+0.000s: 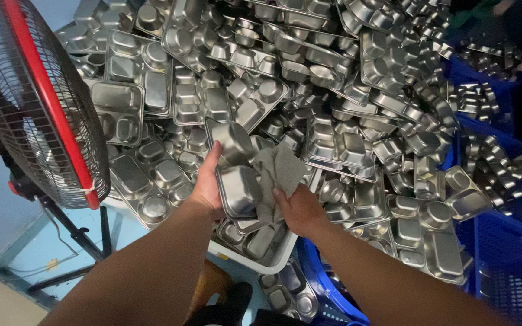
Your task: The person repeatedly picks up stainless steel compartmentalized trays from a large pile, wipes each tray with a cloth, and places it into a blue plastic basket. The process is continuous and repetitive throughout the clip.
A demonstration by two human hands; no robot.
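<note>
One steel tray (235, 175) was gripped by the left hand (208, 188) while the right hand (297, 208) pressed a grey cloth (278, 175) against it, with heaps of trays (345, 90) piled beyond both hands, seemingly unwiped.

Dim, bluish, glare on steel

At centre frame the left hand (205, 190) holds a steel compartment tray (235, 171) by its edge, while the right hand (300, 211) presses a grey cloth (278, 172) against it. A heap of steel trays (333, 90) fills the frame behind; a red-rimmed fan (37, 102) stands at left and blue crates (509, 259) at right.
</note>
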